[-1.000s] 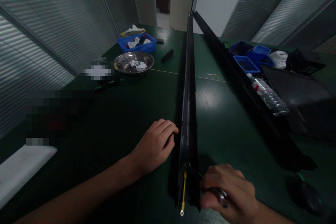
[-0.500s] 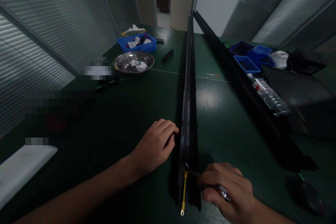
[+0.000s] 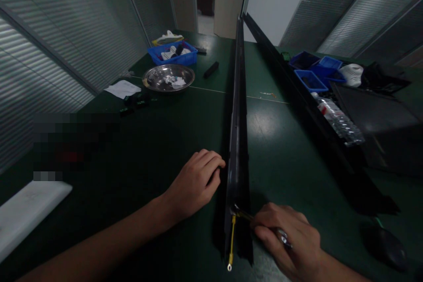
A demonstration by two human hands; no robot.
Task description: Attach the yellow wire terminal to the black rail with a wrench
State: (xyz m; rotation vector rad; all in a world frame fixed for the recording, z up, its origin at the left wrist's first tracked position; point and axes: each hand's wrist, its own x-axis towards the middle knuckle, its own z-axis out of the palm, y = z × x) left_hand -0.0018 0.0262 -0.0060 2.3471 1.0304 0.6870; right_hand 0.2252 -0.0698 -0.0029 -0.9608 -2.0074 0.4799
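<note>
A long black metal rail [image 3: 234,141] runs away from me along the dark green table. At its near end, a short yellow wire [image 3: 232,240] with a ring terminal lies along the channel. My right hand [image 3: 287,233] is closed around a shiny metal wrench [image 3: 244,215], whose head meets the rail by the wire's upper end. What the head grips is too dark to make out. My left hand [image 3: 200,180] rests on the table against the rail's left side, fingers loosely bent and thumb apart, with nothing visible between them.
A second black rail [image 3: 297,92] lies to the right, near a plastic bottle [image 3: 340,121], blue bins [image 3: 310,80] and a computer mouse [image 3: 385,244]. Leftward are a metal dish [image 3: 155,89], a blue basket [image 3: 185,58] and a white slab [image 3: 33,205].
My right hand has turned the wrench slightly, and its shaft now catches yellowish light. The left hand and rail stay in place.
</note>
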